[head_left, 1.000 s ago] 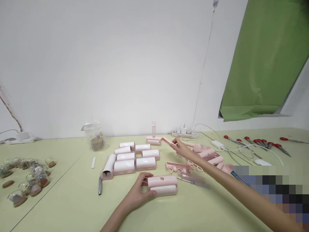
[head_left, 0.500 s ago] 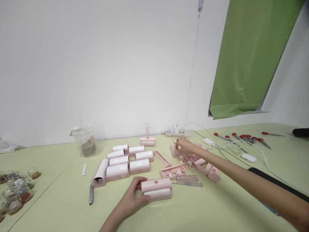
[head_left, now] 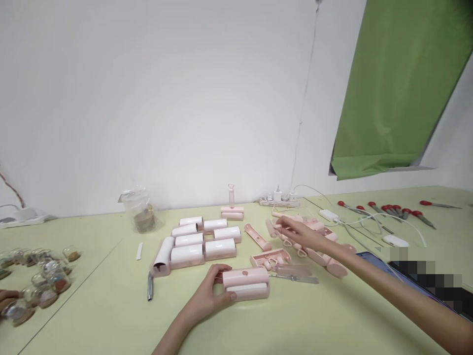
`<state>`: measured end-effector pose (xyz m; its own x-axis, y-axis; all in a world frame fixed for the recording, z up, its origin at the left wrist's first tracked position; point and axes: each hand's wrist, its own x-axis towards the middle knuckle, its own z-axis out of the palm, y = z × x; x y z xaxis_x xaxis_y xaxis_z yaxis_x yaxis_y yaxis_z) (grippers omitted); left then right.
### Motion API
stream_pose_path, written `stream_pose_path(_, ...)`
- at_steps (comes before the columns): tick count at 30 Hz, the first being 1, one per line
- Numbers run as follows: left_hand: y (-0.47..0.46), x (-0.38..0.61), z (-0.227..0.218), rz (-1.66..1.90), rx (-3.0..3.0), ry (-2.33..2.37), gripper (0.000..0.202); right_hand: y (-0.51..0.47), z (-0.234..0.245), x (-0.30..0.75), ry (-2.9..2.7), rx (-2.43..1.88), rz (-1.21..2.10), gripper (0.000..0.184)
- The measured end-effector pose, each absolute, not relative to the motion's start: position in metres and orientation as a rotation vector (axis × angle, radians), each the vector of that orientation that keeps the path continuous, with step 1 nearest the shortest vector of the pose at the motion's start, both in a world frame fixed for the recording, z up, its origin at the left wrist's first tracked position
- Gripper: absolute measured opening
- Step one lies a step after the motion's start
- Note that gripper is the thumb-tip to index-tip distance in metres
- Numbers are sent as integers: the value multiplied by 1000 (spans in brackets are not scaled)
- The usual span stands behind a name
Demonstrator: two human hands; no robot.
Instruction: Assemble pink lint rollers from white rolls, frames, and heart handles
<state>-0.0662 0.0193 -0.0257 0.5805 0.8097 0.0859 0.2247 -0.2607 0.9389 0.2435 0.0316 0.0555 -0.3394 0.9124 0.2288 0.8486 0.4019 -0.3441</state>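
Observation:
My left hand (head_left: 211, 296) is closed round the left end of a pink lint-roller case (head_left: 246, 284) that lies on the pale green table (head_left: 111, 310). My right hand (head_left: 300, 233) reaches out over a heap of small pink parts (head_left: 314, 241) at the middle right, its fingers curled onto them; what they hold I cannot make out. A pink handle piece (head_left: 257, 237) lies just left of that hand. A pink tray of small pieces (head_left: 269, 258) and a clear-handled screwdriver (head_left: 295, 277) sit between the two hands.
White and pink roller cases (head_left: 201, 239) lie in rows at the centre. A plastic jar (head_left: 142, 209), a power strip (head_left: 279, 201), red-handled screwdrivers (head_left: 391, 211), white cables and a charger (head_left: 328, 215) line the back. Small glass jars (head_left: 44, 276) and another person's fingers (head_left: 7, 296) are at the left edge.
My right hand set the pink handle piece down left of the parts heap, then drew back a little over the heap. My left hand kept its hold on the case.

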Motion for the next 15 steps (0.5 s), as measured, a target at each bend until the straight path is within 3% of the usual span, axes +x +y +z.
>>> stream_pose_path(4, 18, -66, -27, 738, 1779, 837, 45, 2, 72, 205, -2068, -1273, 654, 29)
stream_pose_path(6, 18, -66, -27, 738, 1777, 834, 45, -6, 78, 186, -2115, -1226, 701, 28)
stream_pose_path(9, 18, -66, -27, 735, 1780, 839, 46, -3, 83, 176, -2201, -1280, 508, 24)
stream_pose_path(15, 19, -66, -26, 719, 1764, 865, 45, 16, 54, 228, -2161, -1834, -257, 22)
